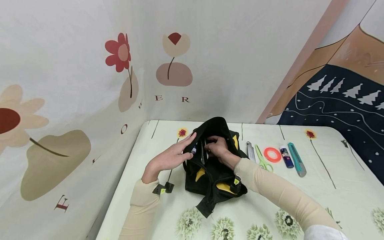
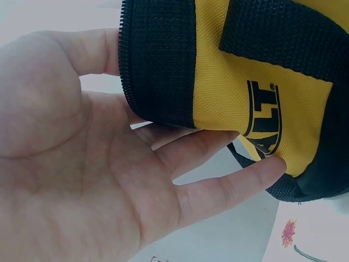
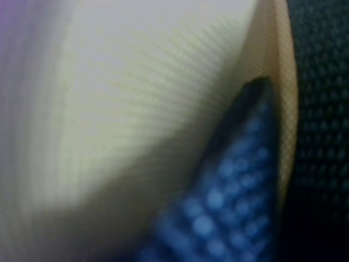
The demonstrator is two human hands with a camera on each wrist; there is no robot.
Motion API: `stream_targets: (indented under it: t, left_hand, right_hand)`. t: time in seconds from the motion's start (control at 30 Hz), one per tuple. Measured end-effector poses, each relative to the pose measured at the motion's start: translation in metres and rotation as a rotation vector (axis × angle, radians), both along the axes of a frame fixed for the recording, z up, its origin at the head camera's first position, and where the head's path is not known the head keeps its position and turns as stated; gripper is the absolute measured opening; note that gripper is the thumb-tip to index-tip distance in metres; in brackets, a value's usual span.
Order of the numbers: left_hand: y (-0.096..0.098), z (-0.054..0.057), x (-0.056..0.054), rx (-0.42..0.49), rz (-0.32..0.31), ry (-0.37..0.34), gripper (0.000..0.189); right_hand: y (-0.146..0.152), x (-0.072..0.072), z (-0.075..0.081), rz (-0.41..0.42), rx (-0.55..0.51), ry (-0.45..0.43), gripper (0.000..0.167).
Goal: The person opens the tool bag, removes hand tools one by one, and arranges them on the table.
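Observation:
A black and yellow zippered tool bag (image 1: 196, 181) lies on the table with its mouth open. My left hand (image 1: 172, 156) grips the bag's left rim. In the left wrist view, that hand (image 2: 109, 147) has the zipper edge (image 2: 126, 60) between thumb and fingers, its fingers fairly straight along the yellow side. Inside the bag's mouth is my right hand (image 1: 218, 146), fingers bent and partly hidden. Beside its fingertips stands a slim, dark, shiny item (image 1: 203, 153); whether they pinch it is unclear. A small whitish object (image 1: 194, 150) shows near the left thumb. Blurred fabric fills the right wrist view.
Right of the bag lie a grey utility knife (image 1: 251, 151), light green scissors (image 1: 264, 162), a red-orange tape roll (image 1: 272, 155), a dark blue glue stick (image 1: 287, 157) and a teal utility knife (image 1: 297, 160). A flower-patterned cloth (image 1: 324, 200) covers the table; printed curtains (image 1: 228, 66) hang behind.

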State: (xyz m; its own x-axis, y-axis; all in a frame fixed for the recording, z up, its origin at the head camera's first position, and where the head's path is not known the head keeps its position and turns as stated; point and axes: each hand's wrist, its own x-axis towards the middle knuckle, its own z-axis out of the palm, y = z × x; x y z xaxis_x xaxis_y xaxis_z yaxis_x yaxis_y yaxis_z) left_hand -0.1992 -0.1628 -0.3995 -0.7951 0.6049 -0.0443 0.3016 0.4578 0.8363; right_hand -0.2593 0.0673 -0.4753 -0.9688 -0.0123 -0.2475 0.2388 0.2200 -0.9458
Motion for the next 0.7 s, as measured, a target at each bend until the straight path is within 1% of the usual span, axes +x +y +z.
stream_targets:
  t: [0.23,0.43,0.6,0.7]
  left_hand:
    - [-0.001,0.000,-0.001,0.017,-0.005,-0.008,0.080]
    - [-0.001,0.002,-0.001,0.018,-0.006,-0.012,0.079]
    - [-0.002,0.002,0.000,0.021,-0.005,-0.017,0.079]
    - [-0.002,0.002,0.000,0.019,-0.006,-0.017,0.079]
  right_hand:
    - [0.004,0.001,0.007,0.020,-0.038,-0.017,0.050]
    - [0.008,0.003,0.015,0.035,-0.044,-0.030,0.051]
    - [0.010,0.007,0.022,0.052,-0.057,-0.039,0.051]
    - [0.012,0.011,0.027,0.065,-0.040,-0.037,0.050]
